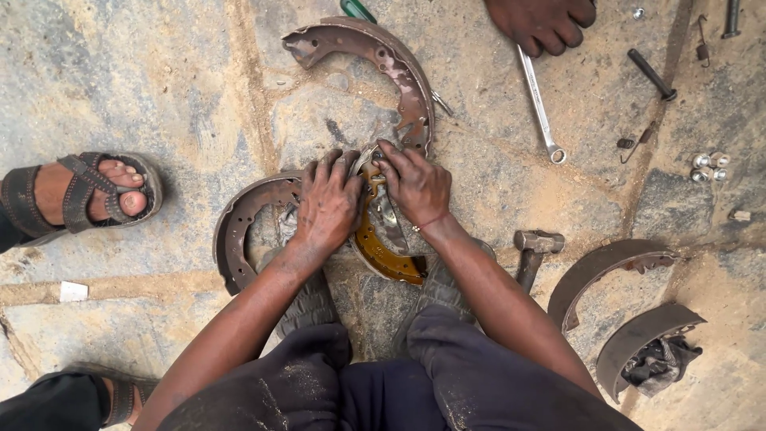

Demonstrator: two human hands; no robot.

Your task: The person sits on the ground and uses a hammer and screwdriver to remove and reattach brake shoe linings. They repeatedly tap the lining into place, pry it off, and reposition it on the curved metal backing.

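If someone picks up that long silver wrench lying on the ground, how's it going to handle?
The wrench looks like solid metal, so probably stiff and fairly heavy for its slim size. It lies flat on the rough stone floor, so it is unlikely to roll. Its shiny shaft may be slippery, especially for hands as grimy as the left hand.

I'm looking down at an open-air roadside repair spot, working straight on a rough concrete floor (159, 80). Rusty brake shoes (375, 56) lie at twelve and four o'clock, a wrench (538, 104) at one, a hammer (533, 251) at three, loose bolts (708, 166) at two.
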